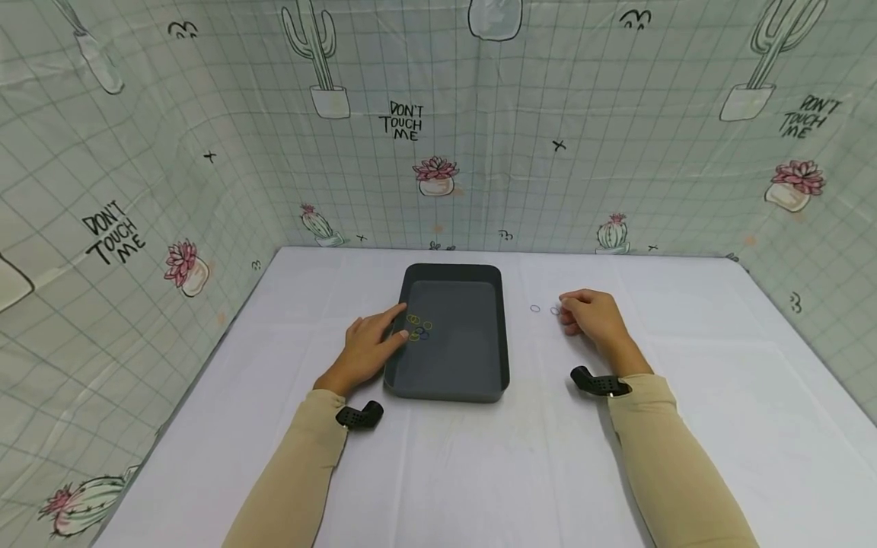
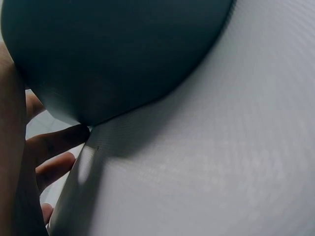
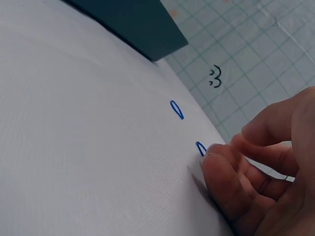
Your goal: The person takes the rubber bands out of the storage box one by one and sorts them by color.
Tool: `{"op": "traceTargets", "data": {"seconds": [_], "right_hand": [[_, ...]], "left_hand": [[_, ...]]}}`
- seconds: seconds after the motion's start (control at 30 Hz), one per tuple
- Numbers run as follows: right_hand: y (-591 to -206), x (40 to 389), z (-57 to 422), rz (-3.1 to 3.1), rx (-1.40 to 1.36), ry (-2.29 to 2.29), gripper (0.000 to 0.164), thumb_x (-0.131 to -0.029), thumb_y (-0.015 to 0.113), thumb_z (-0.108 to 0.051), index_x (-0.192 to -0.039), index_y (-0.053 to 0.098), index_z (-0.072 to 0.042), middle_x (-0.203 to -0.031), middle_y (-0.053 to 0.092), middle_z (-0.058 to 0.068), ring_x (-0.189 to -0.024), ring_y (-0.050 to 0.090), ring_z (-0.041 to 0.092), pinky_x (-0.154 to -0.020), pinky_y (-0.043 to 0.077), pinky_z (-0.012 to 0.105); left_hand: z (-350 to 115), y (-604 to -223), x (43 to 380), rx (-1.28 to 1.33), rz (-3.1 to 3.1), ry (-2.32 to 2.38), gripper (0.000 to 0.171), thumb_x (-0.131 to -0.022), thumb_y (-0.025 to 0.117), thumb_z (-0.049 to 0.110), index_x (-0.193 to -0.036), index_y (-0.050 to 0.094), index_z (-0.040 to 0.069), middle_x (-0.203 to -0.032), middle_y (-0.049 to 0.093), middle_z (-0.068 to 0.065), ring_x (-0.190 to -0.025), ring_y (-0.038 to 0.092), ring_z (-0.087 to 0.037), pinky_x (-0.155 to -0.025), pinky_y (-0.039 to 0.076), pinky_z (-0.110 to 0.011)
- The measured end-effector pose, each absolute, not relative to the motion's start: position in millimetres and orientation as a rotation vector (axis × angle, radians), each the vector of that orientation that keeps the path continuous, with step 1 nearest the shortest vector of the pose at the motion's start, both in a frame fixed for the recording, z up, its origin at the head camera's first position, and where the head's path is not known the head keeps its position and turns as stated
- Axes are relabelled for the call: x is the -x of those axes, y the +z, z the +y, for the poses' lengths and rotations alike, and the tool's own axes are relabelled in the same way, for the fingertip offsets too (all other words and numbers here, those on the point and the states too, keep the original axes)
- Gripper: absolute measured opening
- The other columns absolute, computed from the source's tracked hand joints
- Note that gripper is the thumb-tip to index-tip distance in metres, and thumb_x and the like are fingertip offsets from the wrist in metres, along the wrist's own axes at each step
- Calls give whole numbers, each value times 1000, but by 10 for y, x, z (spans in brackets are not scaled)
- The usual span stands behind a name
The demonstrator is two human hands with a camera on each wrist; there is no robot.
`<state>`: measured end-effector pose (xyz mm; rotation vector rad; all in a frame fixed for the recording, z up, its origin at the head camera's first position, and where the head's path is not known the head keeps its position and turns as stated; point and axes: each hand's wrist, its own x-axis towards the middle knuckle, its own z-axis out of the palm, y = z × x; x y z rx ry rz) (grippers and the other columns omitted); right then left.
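Note:
A dark grey rectangular tray (image 1: 452,388) lies on the white table. Several thin yellow and blue rubber bands (image 1: 414,320) are in its left part. My left hand (image 1: 366,346) rests at the tray's left rim, thumb and index finger extended over the edge. In the left wrist view its other fingers (image 2: 56,143) lie beside the tray's outer wall. My right hand (image 1: 596,316) is right of the tray with fingers curled, fingertips at a blue rubber band (image 3: 200,148). They partly cover that band, so a pinch cannot be made out. Another blue rubber band (image 3: 176,109) lies nearby.
The white-covered table (image 1: 438,472) extends around the tray. A patterned cloth (image 1: 507,137) with cactus drawings hangs behind it and along both sides. Black wrist-worn devices (image 1: 599,382) sit at both sleeve cuffs.

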<state>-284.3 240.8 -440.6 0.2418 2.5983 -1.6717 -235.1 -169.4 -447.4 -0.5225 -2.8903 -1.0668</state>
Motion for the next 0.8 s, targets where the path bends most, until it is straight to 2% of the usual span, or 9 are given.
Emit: {"op": "traceTargets", "data": {"seconds": [0.2, 0.8], "right_hand": [[-4392, 2851, 2420, 2557, -253, -1706, 36, -103, 54, -25, -127, 64, 1, -108, 64, 17, -77, 65, 14, -67, 58, 26], [-4341, 2849, 2378, 2489, -186, -1784, 40, -104, 54, -24, -131, 61, 4, -117, 64, 21, -84, 67, 12, -70, 57, 26]], "left_hand": [[-1693, -4471, 2352, 525, -2886, -1063, 59, -103, 49, 40, -157, 38, 19, -155, 43, -10, -143, 35, -35, -117, 6, -61], [-1689, -4474, 2350, 521, -2888, -1056, 58, -104, 48, 40, -157, 38, 19, -156, 42, -10, -143, 34, -35, -117, 5, -61]]}}
